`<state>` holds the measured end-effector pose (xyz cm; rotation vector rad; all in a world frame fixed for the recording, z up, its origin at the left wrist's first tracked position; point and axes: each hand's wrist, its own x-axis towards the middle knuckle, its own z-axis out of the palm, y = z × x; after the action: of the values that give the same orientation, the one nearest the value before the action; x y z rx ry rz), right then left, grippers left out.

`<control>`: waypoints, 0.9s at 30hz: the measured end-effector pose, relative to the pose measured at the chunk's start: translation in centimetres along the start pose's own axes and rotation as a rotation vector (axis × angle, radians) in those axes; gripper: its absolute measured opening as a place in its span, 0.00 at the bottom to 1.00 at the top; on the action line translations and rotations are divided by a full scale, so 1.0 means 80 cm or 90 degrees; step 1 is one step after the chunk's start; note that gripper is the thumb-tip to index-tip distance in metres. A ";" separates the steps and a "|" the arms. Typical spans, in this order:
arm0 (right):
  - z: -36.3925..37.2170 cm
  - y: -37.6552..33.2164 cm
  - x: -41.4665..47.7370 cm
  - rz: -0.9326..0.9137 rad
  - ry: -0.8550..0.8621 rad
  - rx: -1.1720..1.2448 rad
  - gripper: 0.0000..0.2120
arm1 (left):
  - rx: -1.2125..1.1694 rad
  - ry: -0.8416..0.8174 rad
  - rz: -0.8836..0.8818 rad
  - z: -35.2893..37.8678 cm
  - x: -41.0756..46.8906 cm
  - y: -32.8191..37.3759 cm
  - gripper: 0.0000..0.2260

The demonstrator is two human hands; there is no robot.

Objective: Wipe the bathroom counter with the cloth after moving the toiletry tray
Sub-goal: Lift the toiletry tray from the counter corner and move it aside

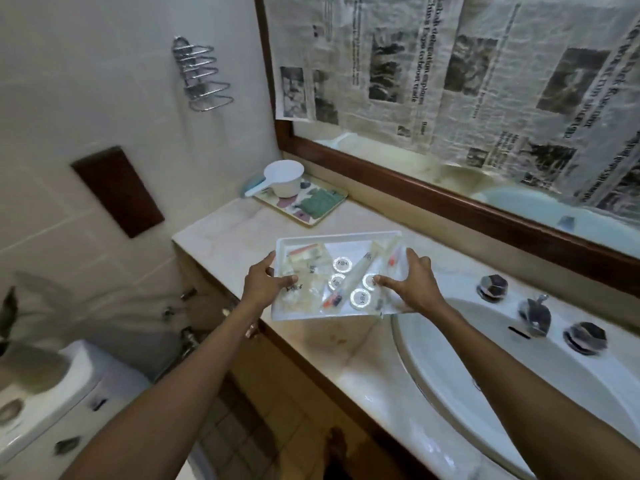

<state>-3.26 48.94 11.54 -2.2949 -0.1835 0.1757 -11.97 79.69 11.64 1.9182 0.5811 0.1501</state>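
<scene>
A white ladle [283,177] stands on a patterned tray [304,204] at the surface's far left corner. Newspaper [450,71] covers the mirror. A wire rack [202,76] hangs on the wall.

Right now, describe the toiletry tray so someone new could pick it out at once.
Start at the marble counter, left of the sink. The toiletry tray sits near the front edge, with the left hand and right hand at its sides. Unlike the patterned tray in the back corner, which carries a white scoop, it is plain white and holds clear-wrapped sachets.
</scene>
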 end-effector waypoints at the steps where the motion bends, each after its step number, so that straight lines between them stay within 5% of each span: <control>1: 0.014 -0.011 0.016 -0.014 -0.014 -0.004 0.31 | 0.006 0.013 -0.006 -0.013 0.012 -0.008 0.41; 18: 0.246 -0.150 0.282 -0.079 -0.242 -0.052 0.36 | -0.019 0.127 -0.165 -0.160 0.213 -0.113 0.31; 27: 0.369 -0.192 0.362 -0.023 -0.272 -0.117 0.40 | -0.025 0.135 -0.217 -0.214 0.307 -0.184 0.25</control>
<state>18.52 85.98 1.45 -2.4074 -0.4763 0.6548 -1.52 109.81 1.70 1.7478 1.0308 0.1451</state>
